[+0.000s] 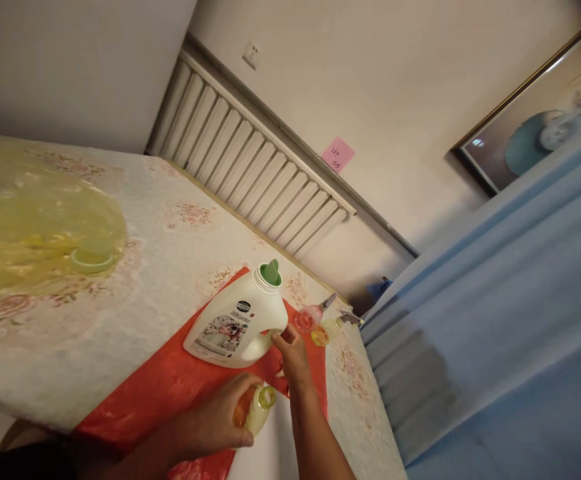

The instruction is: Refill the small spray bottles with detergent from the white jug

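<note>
The right hand (291, 355) is gripping the probably stiff, weighty detergent jug (225, 328) by its four-o'clock handle (281, 320), the left hand (220, 415) clasping a likely light yellow bottle (258, 412) at six o'clock.

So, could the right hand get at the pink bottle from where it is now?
Probably yes: the pink bottle sits just past the right hand, with nothing visibly between them, though that hand would likely need to let go of the white jug first.
</note>
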The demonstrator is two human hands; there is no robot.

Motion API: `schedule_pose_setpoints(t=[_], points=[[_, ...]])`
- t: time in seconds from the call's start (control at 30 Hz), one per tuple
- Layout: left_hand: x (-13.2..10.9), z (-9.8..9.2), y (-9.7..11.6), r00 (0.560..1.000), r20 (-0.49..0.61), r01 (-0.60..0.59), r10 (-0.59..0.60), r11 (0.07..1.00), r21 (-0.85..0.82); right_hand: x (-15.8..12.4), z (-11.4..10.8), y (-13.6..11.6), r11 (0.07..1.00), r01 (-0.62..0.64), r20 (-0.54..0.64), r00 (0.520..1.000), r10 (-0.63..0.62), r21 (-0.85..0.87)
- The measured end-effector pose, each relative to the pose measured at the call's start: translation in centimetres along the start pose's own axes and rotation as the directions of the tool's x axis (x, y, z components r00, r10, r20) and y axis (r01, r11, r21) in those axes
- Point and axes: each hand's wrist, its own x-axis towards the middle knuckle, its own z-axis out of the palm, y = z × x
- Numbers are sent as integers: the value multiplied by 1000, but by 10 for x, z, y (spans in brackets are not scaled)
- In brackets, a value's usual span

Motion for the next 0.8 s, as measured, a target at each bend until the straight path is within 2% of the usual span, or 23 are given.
schedule_pose_setpoints(t=[0.23,0.43,0.53,0.67,0.8], points=[[5,2,-13,999,-32,-6,9,998,69,28,20,-5,998,-55,117,992,55,-6],[5,3,-11,1000,-31,-3,4,1000,31,36,44,-25,999,-37,112,993,35,14],[3,4,-8,999,-35,1,-1,1000,16,41,47,-41,999,-12,91,996,10,31],[1,2,-2,999,-36,-1,2,999,37,42,31,-70,999,36,38,999,-37,28],[0,1,3,999,-30,-9,11,997,77,35,-6,-104,997,70,-5,997,-71,-39]])
